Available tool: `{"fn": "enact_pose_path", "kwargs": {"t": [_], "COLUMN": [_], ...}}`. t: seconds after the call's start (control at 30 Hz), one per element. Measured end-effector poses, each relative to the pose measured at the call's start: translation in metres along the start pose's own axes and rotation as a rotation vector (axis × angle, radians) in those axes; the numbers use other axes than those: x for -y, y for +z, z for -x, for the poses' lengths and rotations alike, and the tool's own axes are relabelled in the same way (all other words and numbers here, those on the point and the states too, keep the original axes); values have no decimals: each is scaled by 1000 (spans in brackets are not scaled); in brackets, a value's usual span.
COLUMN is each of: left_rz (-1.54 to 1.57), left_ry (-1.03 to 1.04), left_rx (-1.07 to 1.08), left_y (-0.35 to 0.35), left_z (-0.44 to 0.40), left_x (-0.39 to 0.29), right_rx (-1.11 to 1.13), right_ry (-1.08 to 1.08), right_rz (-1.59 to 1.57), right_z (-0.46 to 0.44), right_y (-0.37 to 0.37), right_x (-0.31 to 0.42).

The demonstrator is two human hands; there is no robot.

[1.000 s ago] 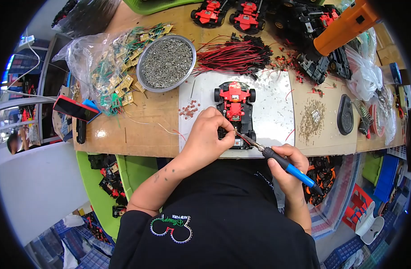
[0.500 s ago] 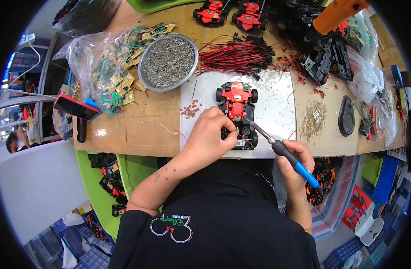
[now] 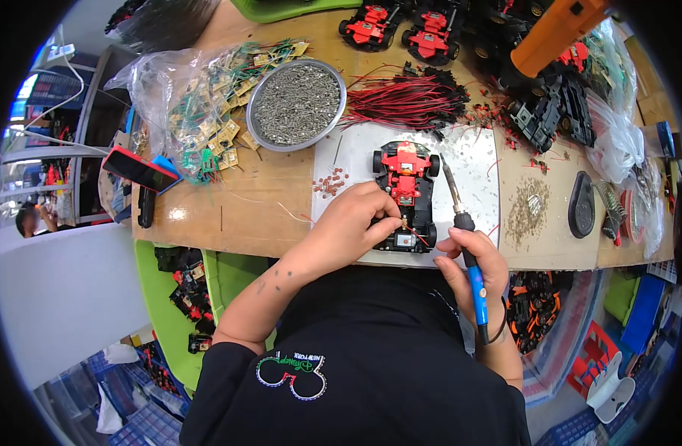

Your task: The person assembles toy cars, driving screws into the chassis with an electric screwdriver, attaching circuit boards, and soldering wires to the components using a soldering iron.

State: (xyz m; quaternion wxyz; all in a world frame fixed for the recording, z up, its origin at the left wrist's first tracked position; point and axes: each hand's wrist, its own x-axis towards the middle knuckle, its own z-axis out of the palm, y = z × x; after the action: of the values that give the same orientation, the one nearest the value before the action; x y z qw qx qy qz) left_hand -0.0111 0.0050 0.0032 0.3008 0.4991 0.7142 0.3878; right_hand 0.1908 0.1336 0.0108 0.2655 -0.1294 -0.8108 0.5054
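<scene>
A black and red toy car chassis [image 3: 406,186] lies on a white sheet [image 3: 471,178] at the table's front edge. My left hand [image 3: 356,223] is at its lower left, thumb and forefinger pinched close to a red wire [image 3: 417,236]; what lies between the fingertips is too small to tell. In my right hand [image 3: 478,264] is a blue and black soldering iron [image 3: 477,286]. Its metal tip points up, to the right of the chassis and apart from it.
A bowl of small metal parts [image 3: 296,104], red and black wires [image 3: 404,100] and circuit boards [image 3: 214,137] lie beyond. An orange tool [image 3: 560,37] stands at the upper right, near more chassis [image 3: 538,119]. A black oval object [image 3: 581,204] is farther right. Another person [image 3: 40,219] shows at far left.
The soldering iron has come away from the chassis and swung upright in my right hand. My left hand keeps its place at the chassis. The whole view has shifted slightly.
</scene>
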Motion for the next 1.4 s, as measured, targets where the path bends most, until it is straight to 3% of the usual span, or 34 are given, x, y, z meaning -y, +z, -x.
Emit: {"fn": "enact_pose_path", "kwargs": {"t": [0.5,0.6,0.67,0.73,0.8,1.03,1.13,1.23,1.3,1.33,1.4], "left_rz": [-86,190,97,-487,-788,-880,-1007,-909,-35,-35,617], "left_ry": [150,10,-118,-134,-144,-137,-24,-103,-345,-340,-135], "left_rx": [-139,-75,-348,-673,-769,-667,-702,-792,-890,-884,-733], "left_y": [9,-14,-40,-90,-125,-123,-128,-130,-124,-120,-108], "left_z": [5,14,23,27,32,24,32,43,46,47,47], "left_x": [16,9,30,33,80,95,91,65,36,34,33], "right_rx": [-57,-65,-82,-97,-112,-80,-91,-139,-134,-142,-114], "right_ry": [-62,-81,-78,-36,20,27,17,1,-16,-14,51], "right_rz": [116,123,132,116,95,78,100,95,66,68,-102], "right_z": [-25,-31,-27,-22,-21,-25,-24,-25,-26,-28,-34], "right_y": [24,19,13,11,11,18,14,12,12,15,23], "right_x": [4,9,8,4,4,7,9,7,5,7,15]}}
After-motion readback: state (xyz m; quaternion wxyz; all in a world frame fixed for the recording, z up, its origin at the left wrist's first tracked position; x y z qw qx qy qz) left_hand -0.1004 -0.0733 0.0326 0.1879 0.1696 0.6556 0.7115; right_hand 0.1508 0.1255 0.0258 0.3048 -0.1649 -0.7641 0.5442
